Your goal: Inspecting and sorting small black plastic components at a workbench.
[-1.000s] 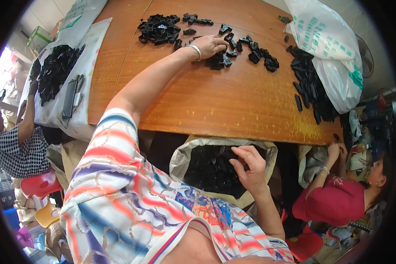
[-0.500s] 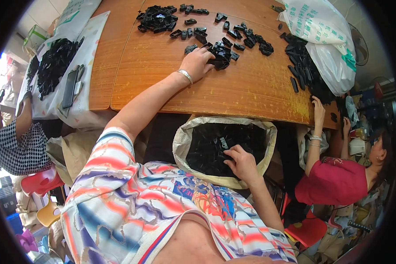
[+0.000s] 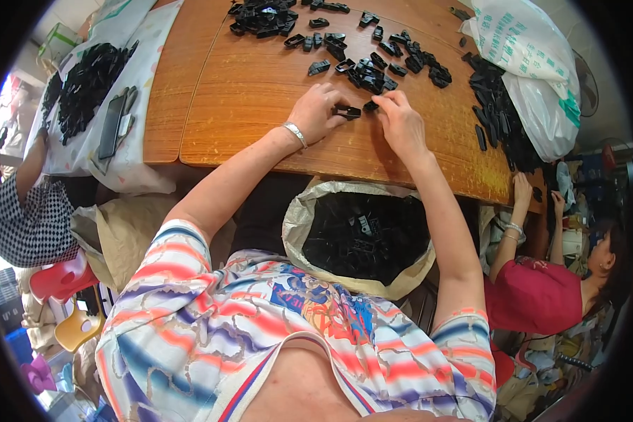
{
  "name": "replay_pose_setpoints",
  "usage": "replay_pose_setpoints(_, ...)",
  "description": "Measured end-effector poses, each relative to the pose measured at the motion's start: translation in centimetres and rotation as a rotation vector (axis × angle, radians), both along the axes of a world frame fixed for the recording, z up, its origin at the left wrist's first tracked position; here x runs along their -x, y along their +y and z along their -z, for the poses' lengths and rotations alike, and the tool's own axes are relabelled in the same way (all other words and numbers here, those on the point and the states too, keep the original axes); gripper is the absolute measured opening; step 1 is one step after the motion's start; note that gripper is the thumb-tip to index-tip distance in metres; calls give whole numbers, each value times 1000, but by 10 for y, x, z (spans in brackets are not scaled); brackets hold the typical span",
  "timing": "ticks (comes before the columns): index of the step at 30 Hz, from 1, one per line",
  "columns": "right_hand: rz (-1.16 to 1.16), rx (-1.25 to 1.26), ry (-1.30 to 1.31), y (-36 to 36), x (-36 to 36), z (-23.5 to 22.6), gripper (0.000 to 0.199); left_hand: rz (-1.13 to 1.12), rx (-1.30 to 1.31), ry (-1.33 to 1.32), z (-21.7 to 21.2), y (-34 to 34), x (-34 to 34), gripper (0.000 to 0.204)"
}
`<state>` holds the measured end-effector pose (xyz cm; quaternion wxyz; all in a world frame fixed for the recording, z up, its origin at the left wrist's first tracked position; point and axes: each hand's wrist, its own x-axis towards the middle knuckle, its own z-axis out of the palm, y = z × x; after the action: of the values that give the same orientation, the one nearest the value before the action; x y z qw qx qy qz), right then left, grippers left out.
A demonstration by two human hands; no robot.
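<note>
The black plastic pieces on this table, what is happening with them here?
A person seated at the wooden table works with both hands. The left hand holds a small black plastic piece, and the right hand touches another beside it. More pieces lie scattered ahead. An open sack of them sits below the table edge.

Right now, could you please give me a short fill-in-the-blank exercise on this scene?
1. Both hands meet over the wooden ____.
2. The left hand pinches a small ____ clip.
3. The bag in the lap holds ____ parts.
4. A bracelet is on the ____ wrist.

Missing: table; black; black; left
</note>
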<state>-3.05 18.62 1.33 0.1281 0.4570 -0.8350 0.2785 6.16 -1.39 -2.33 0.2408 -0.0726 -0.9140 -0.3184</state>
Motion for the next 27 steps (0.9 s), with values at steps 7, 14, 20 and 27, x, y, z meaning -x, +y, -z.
replay_pose_setpoints(7, 131, -260, -29, -10, 7, -1, 23, -42, -17, -26, -5, -2, -9, 26)
replay_pose_setpoints(14, -37, 47, -146, -31, -21, 4, 22, -85, 9, -32, 4, -6, -4, 24)
replay_pose_setpoints(20, -52, -50, -103, -33, -25, 1, 20, -82, 3, -61, 4, -5, -4, 24)
replay_pose_setpoints(27, -74, 15, -114, -31, -24, 0, 20, -68, -10, -76, -1, -3, -5, 21)
